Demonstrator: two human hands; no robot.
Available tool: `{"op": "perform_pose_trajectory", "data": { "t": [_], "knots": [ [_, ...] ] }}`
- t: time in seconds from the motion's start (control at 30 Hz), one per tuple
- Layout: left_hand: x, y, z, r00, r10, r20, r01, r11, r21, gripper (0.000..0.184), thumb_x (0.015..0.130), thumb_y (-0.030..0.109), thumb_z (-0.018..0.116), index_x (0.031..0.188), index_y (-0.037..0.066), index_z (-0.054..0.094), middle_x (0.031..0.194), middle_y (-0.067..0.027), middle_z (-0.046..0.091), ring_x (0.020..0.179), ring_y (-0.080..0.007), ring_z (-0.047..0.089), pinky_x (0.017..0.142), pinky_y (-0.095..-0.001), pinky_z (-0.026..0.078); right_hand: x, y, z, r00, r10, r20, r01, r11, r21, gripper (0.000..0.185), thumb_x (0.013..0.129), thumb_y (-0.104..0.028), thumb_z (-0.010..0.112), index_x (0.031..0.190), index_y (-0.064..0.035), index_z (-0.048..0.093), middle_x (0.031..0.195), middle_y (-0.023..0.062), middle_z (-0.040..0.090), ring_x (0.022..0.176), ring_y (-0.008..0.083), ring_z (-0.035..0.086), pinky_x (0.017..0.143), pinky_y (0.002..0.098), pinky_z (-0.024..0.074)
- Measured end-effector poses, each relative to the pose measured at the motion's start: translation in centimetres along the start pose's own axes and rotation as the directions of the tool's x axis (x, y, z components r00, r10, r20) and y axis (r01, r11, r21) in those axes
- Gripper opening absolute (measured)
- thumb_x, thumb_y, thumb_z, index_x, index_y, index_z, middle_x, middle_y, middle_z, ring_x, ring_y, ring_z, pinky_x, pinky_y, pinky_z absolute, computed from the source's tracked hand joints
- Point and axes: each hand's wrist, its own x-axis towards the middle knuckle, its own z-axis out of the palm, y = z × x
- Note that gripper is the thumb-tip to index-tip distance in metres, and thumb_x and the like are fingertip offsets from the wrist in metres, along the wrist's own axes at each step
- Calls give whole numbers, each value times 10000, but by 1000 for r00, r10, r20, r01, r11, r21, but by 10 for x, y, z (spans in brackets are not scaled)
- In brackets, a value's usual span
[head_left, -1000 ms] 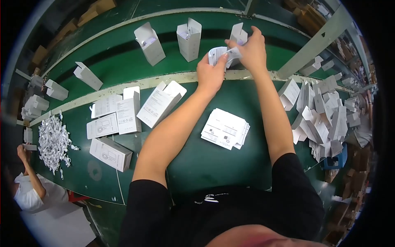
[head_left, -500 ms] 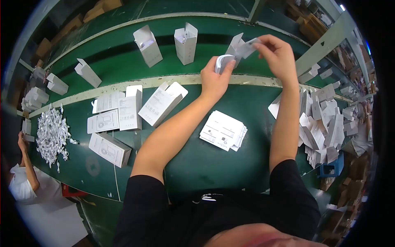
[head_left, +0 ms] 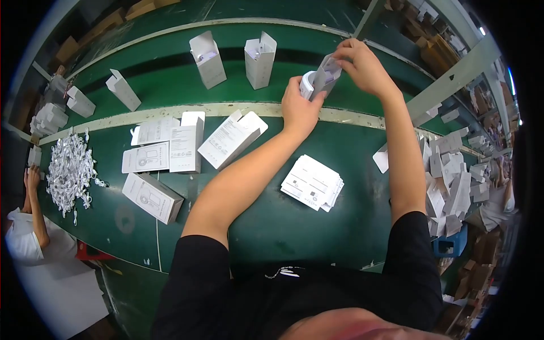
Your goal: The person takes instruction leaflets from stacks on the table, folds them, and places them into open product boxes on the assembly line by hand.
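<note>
My left hand (head_left: 300, 110) is closed around a bent stack of white leaflets (head_left: 307, 85). Its thumb rests against an upright open white box (head_left: 326, 76) on the far green belt. Over that box's open top is my right hand (head_left: 358, 62), fingers pinched at the rim on a leaflet, which is mostly hidden by the box and fingers. Below my forearms, a pile of printed leaflets (head_left: 311, 182) lies on the green table. Two more open boxes, one tilted in view (head_left: 208, 63) and one straighter (head_left: 259, 61), stand on the belt to the left.
Several white boxes (head_left: 187, 141) lie left of my left arm. Beyond them is a heap of white cables (head_left: 71, 173), near another person's hands (head_left: 32, 178). Many flattened or unfilled boxes (head_left: 450, 170) are heaped right. A metal post (head_left: 453, 79) rises at the right.
My right hand has brought the leaflet from beside the box to its open top. My left hand, still around its stack, has shifted slightly right against the box.
</note>
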Motion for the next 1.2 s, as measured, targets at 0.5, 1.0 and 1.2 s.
{"op": "perform_pose_trajectory", "data": {
  "t": [0.5,1.0,1.2],
  "knots": [
    [0,-3,0,989,98,-109,-83,987,137,330,888,119,709,1168,17,568,1074,-216,683,1014,-434,661,884,-482,517,-26,-70,-40,981,171,-92,-149,967,206,246,956,-194,671,1087,11,706,922,146,702,847,237,681,766,328,525],
    [-1,-5,1,983,125,-136,-111,988,107,339,902,104,656,1183,-20,512,1122,-210,630,1038,-397,629,909,-481,498,-122,-180,-85,803,-449,-391,-241,-846,476,287,756,135,591,504,39,493,548,197,523,535,346,638,525,486,589],
    [-1,-3,0,991,66,-120,-57,996,75,396,847,32,674,1196,-9,493,1173,-227,592,1078,-440,593,929,-505,485,-112,-180,-88,763,-524,-378,-295,-803,518,277,748,175,546,509,44,494,551,198,521,518,343,628,496,479,580]
  ]
}}
